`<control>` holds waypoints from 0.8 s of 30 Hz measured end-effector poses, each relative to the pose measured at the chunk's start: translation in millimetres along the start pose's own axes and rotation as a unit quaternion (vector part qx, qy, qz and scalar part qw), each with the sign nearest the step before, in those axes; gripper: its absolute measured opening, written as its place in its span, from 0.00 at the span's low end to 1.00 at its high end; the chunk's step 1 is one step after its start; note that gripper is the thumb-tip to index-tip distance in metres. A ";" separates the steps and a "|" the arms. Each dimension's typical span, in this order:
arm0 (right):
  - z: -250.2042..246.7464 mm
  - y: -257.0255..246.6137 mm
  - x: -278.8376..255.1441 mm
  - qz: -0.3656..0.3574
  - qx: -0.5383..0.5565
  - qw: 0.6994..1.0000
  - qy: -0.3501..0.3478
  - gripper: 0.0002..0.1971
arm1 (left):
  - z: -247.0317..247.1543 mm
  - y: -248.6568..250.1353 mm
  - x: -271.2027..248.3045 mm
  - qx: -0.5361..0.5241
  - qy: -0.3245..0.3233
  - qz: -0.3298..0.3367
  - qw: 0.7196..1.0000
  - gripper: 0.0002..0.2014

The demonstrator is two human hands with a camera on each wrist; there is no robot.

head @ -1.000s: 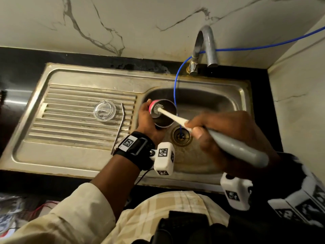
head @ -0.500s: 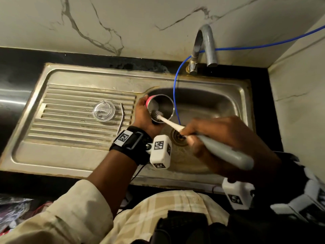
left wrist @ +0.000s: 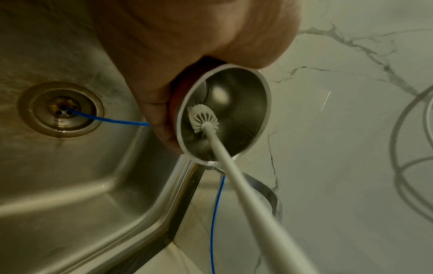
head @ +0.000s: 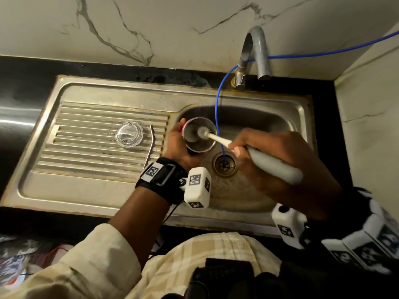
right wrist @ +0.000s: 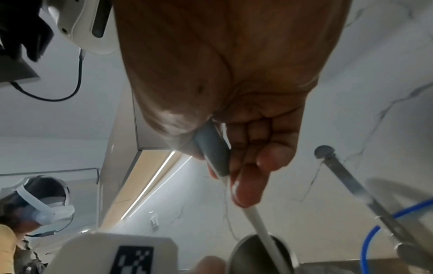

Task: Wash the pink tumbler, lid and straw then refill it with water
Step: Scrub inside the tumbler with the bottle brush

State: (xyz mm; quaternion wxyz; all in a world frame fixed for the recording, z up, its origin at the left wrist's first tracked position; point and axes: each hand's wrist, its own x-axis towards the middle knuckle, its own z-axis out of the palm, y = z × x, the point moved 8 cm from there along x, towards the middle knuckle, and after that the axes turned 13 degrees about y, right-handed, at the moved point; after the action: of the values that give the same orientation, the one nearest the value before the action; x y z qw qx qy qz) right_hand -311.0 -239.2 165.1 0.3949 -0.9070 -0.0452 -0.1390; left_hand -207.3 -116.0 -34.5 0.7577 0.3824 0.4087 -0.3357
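Observation:
My left hand (head: 177,145) grips the pink tumbler (head: 199,134) over the sink basin, its steel mouth tilted up toward me. My right hand (head: 278,156) holds a grey-handled bottle brush (head: 274,165); its white bristle head (left wrist: 203,118) is inside the tumbler. The brush stem (right wrist: 257,218) runs from my fingers down into the tumbler mouth (right wrist: 260,254). The clear lid (head: 129,134) lies on the drainboard, and the bent metal straw (head: 150,145) lies just right of it.
The steel sink (head: 302,108) has a ribbed drainboard (head: 86,152) on the left and a drain (head: 224,165) in the basin. A blue tube (head: 218,117) runs from the faucet (head: 257,55) into the drain. Marble wall stands behind and to the right.
The brush head has pushed deeper into the tumbler, and the tumbler has shifted slightly as my right hand moved the handle left.

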 end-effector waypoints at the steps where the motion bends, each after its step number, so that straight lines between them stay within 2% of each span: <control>1: 4.3 -4.5 5.3 -0.005 -0.007 1.000 0.007 0.09 | 5.0 -5.4 -4.1 0.022 -0.009 -0.004 1.000 0.27; 3: 19.8 -13.7 8.7 -0.019 -0.023 1.000 -0.003 0.11 | 15.5 -12.6 -13.1 0.050 -0.020 -0.009 0.999 0.30; 6: 24.8 -14.6 1.1 -0.024 -0.001 0.999 -0.040 0.11 | 8.5 0.8 -3.9 0.022 -0.010 0.008 1.000 0.29; 10: 3.2 2.2 4.8 0.011 0.029 0.999 -0.012 0.09 | -12.4 3.2 7.4 0.001 0.031 -0.021 0.999 0.26; 12: 7.8 0.0 10.1 0.003 0.011 1.000 0.012 0.10 | -3.8 -1.5 3.2 0.029 0.009 -0.016 0.999 0.27; 15: 24.7 -12.0 3.2 -0.041 -0.014 0.999 -0.009 0.11 | 8.5 1.8 -4.9 0.026 -0.022 0.013 0.999 0.32; 17: 21.3 -11.2 -4.4 -0.052 -0.018 0.998 -0.029 0.11 | 3.7 12.9 0.1 -0.007 -0.018 0.022 1.000 0.26; 20: 5.1 3.5 0.0 0.000 -0.003 1.000 -0.008 0.11 | -7.8 13.1 6.2 -0.028 0.002 0.003 1.000 0.23; 22: 4.2 3.7 6.5 0.022 0.019 0.999 0.021 0.08 | -1.1 -0.3 -1.7 0.013 -0.024 -0.014 1.000 0.25; 24: 11.6 -3.2 9.6 0.008 0.011 0.999 0.039 0.07 | 8.9 -10.8 -10.0 0.035 -0.049 -0.018 0.998 0.28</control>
State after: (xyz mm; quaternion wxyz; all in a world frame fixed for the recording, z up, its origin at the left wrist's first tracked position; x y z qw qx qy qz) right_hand -299.9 -228.8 162.6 0.4071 -0.8970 -0.0242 -0.1707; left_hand -217.4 -126.8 -25.7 0.7568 0.3841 0.3662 -0.3815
